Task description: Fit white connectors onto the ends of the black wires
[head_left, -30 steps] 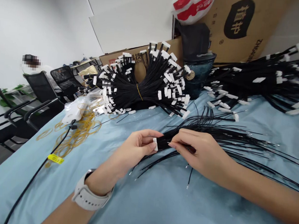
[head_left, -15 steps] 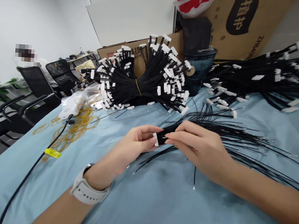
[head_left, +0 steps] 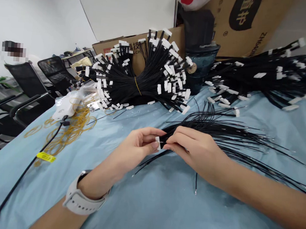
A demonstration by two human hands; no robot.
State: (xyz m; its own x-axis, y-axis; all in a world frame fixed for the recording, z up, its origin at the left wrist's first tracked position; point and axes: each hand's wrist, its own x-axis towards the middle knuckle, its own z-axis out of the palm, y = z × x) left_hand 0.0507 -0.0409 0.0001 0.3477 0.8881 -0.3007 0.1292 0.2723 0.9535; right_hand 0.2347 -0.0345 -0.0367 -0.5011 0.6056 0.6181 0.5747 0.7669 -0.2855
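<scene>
Between thumb and fingers, my left hand [head_left: 142, 142] pinches a small white connector [head_left: 158, 143]. My right hand [head_left: 193, 146] is closed just to its right, its thumb and fingertips pinching a black wire close to the connector. The wire's very tip is hidden by the fingers. Behind and to the right of my hands spreads a loose bunch of black wires [head_left: 236, 132] with small metal-looking ends. One single wire [head_left: 196, 183] hangs out below my right hand onto the blue cloth. A pale watch is strapped on my left wrist.
A bundle of black cables with white connectors [head_left: 136, 85], tied by a yellow band, stands at the back. More such cables [head_left: 267, 77] lie back right. Yellow rubber bands [head_left: 74, 126] and a black cord [head_left: 32, 163] are on the left. Cardboard boxes [head_left: 227, 42] stand behind. A person sits far left.
My right hand has moved slightly left, closer to the white connector. The whole view has shifted a little; my left hand keeps its pinch on the connector.
</scene>
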